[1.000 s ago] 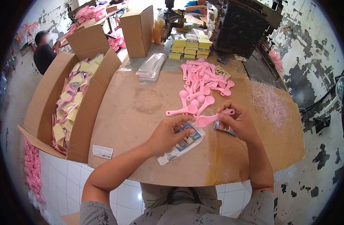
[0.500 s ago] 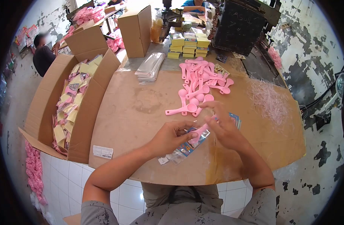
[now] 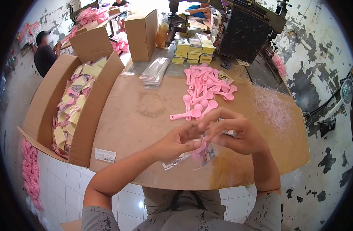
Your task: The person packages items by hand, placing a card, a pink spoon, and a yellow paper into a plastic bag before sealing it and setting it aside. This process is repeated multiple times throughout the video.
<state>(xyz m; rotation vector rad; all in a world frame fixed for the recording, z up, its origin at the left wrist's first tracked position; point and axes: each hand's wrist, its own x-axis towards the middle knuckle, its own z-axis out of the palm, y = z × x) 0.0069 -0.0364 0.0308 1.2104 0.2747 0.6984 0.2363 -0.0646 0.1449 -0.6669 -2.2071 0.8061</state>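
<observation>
Pink spoon (image 3: 200, 153), seemingly midway into a clear bag (image 3: 205, 161) before the spoon pile (image 3: 202, 85), probably needed steadying; left hand (image 3: 178, 143) fingers pinched the bag; right hand (image 3: 238, 133) grip was unclear.

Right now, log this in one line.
left hand: holding clear bag | right hand: at bag's top | pink spoons: piled beyond hands

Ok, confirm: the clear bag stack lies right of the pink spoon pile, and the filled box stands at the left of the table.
No: the head view shows the clear bag stack left of the pink spoon pile, not right. The filled box stands at the left of the table.
</observation>
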